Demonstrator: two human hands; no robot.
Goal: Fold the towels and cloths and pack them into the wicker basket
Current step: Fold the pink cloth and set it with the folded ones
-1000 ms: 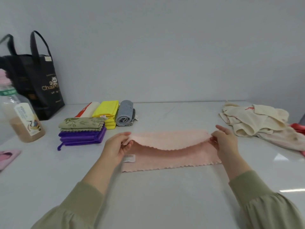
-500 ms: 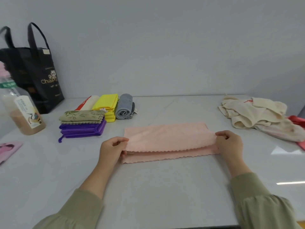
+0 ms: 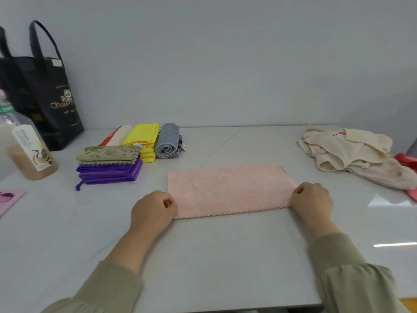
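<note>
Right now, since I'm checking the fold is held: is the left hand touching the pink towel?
Touching. In the head view the left hand pinches the pink towel at its near left corner.

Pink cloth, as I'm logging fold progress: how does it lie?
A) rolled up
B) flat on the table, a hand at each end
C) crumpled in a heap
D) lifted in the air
B: the pink cloth lies flat, left hand and right hand pinching its near corners.

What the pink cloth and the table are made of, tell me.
The pink cloth looks like soft, matte microfibre fleece: fuzzy nap, scalloped edge. The table is hard, glossy, pale grey, perhaps stone or laminate; it mirrors lights.
</note>
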